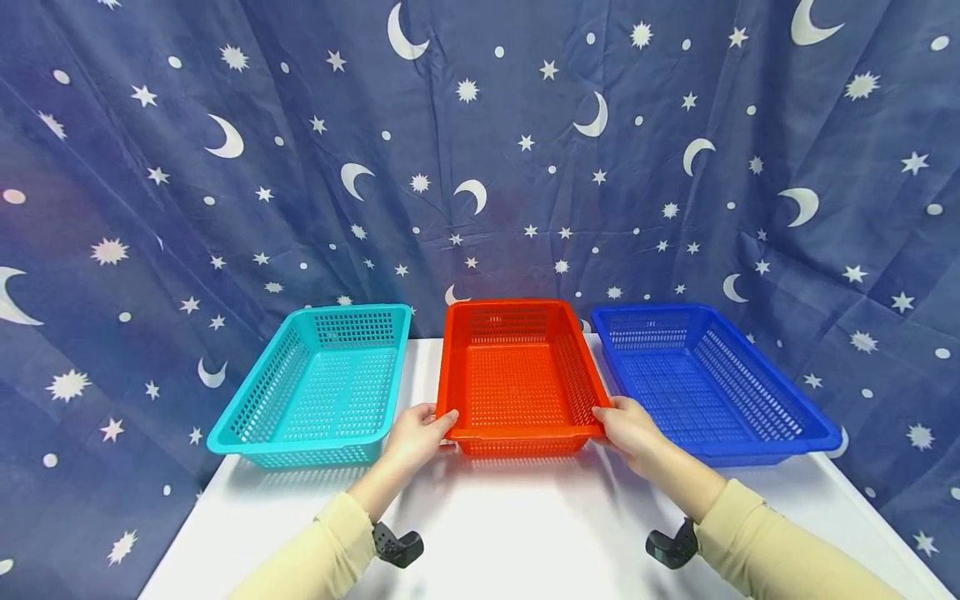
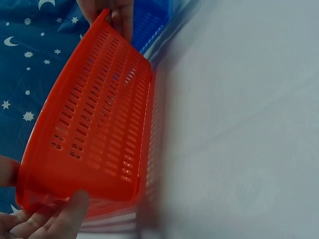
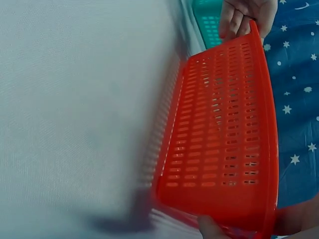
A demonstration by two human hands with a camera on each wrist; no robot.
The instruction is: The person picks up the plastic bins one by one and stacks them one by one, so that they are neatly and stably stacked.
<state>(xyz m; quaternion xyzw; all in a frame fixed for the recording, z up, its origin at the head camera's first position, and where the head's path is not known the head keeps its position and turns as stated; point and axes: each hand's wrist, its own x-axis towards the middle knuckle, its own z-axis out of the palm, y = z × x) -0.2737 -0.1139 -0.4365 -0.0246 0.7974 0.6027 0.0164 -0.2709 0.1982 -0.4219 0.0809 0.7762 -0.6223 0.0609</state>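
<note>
A red plastic basket (image 1: 513,383) with slotted walls stands in the middle of the white table, nothing inside it. My left hand (image 1: 417,433) grips its near left corner, thumb over the rim and fingers beneath. At the near right corner, my right hand (image 1: 630,425) holds the rim in the same way. The left wrist view shows the basket's near wall (image 2: 94,119) and the left hand's fingers (image 2: 67,219) under the rim. In the right wrist view, the right thumb (image 3: 210,226) lies by the basket's lower corner.
A turquoise basket (image 1: 300,446) sits to the left, and a blue basket (image 1: 750,450) to the right; both hold nothing visible. Behind the white table (image 1: 525,533) hangs a dark blue curtain (image 1: 510,167) with moons and stars. Each wrist carries a black device (image 1: 397,546).
</note>
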